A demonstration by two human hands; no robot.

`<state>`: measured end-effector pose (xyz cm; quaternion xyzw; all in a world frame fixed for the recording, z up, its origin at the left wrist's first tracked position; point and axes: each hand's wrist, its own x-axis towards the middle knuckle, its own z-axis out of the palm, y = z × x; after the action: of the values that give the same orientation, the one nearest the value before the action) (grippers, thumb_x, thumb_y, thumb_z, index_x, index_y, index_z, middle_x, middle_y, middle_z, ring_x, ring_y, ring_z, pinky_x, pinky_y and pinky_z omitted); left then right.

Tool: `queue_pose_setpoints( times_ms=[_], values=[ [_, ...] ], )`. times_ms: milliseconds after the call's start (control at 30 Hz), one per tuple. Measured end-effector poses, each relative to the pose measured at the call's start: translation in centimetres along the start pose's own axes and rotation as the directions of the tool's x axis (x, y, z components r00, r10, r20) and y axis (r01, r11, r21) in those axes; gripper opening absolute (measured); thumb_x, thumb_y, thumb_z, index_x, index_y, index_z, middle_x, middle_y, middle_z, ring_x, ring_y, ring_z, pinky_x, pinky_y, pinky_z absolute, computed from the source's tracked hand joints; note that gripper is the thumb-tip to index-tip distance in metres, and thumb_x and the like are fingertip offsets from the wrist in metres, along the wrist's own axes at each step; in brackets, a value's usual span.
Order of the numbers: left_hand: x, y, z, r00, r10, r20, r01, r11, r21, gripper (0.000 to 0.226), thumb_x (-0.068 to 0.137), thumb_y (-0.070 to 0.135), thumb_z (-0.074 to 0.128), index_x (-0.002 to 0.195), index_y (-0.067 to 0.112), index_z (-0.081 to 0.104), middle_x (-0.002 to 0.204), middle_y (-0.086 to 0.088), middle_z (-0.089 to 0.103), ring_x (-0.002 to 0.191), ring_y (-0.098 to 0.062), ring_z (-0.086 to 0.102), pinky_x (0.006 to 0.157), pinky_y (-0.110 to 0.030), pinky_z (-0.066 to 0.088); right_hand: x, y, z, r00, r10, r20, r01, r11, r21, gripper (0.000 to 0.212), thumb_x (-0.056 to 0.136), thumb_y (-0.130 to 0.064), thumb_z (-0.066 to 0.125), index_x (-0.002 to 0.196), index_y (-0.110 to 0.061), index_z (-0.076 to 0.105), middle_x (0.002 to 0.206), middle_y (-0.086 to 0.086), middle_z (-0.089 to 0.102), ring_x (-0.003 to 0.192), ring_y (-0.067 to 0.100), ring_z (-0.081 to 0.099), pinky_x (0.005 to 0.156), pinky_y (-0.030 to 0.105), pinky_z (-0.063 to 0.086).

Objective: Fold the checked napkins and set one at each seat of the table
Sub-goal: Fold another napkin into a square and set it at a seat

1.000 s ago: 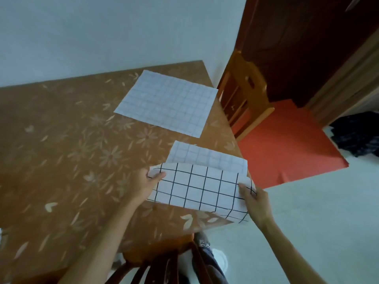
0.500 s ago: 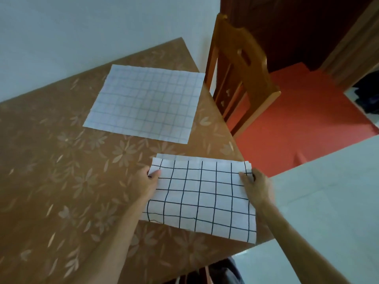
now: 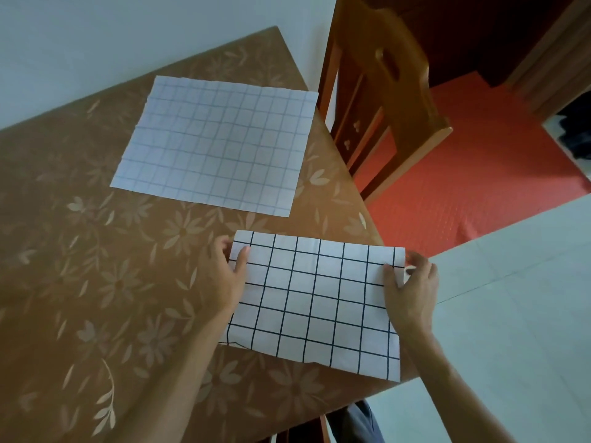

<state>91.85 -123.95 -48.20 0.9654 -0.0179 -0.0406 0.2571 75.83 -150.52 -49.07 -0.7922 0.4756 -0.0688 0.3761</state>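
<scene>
A white napkin with bold black checks (image 3: 315, 300) lies folded in half at the table's near right corner, its upper layer covering the lower one. My left hand (image 3: 225, 276) pinches its far left corner, thumb on top. My right hand (image 3: 411, 287) pinches the far right corner, which hangs past the table edge. A second napkin (image 3: 217, 145), white with faint blue checks, lies flat and unfolded farther back on the table.
The brown table (image 3: 96, 251) has a flower pattern and meets a white wall at the back. A wooden chair (image 3: 383, 91) stands at the table's right side on a red mat (image 3: 479, 187). Another chair's top shows below the near edge.
My hands have carried the napkin's near edge over to the far edge, so the fold is closed and the faint inner side is hidden. The view has drawn closer.
</scene>
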Motion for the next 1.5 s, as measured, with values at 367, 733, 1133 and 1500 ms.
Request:
queue_pose_setpoints(
  times_ms=[367,733,1133,1500],
  values=[
    [-7.5,2.6,4.1,0.716,0.581,0.388,-0.68,0.706,0.199,0.057,0.105,0.038,0.034,0.156,0.015,0.022,0.164,-0.012,0.01,0.152,-0.028,0.007,0.118,-0.052,0.024,-5.7,-1.9,6.5,0.748,-0.529,0.401,0.657,0.676,-0.334,0.055,0.1,-0.026,0.041,0.151,-0.007,0.03,0.163,0.012,0.009,0.152,0.024,0.004,0.119,0.048,0.022],
    [-8.5,-0.9,2.7,0.769,0.408,0.491,-0.597,0.734,0.324,0.081,0.093,0.062,0.038,0.158,0.021,0.012,0.166,-0.009,-0.003,0.153,-0.027,-0.001,0.117,-0.064,0.01,-4.3,1.5,4.2,0.766,-0.47,0.439,0.641,0.614,-0.461,0.07,0.102,-0.056,0.031,0.157,-0.017,0.012,0.164,0.008,-0.001,0.152,0.022,-0.004,0.123,0.044,0.009],
    [-9.0,-1.4,1.3,0.794,0.258,0.55,-0.528,0.74,0.416,0.13,0.062,0.101,0.029,0.157,0.019,-0.005,0.161,-0.019,-0.02,0.15,-0.033,-0.016,0.115,-0.069,-0.001,-2.1,2.4,1.6,0.822,-0.406,0.4,0.566,0.659,-0.495,0.068,0.102,-0.054,0.023,0.157,-0.017,0.006,0.164,0.009,-0.005,0.151,0.024,-0.006,0.122,0.051,0.009],
    [-11.2,-2.4,1.2,0.642,0.476,0.601,-0.743,0.578,0.337,0.082,0.095,0.071,0.026,0.158,0.025,0.001,0.165,-0.011,-0.01,0.152,-0.028,-0.006,0.115,-0.065,0.014,-11.2,3.8,5.4,0.662,-0.525,0.535,0.744,0.546,-0.385,0.066,0.102,-0.051,0.029,0.155,-0.011,0.022,0.164,0.011,0.009,0.151,0.024,0.006,0.119,0.047,0.016]
  ],
)
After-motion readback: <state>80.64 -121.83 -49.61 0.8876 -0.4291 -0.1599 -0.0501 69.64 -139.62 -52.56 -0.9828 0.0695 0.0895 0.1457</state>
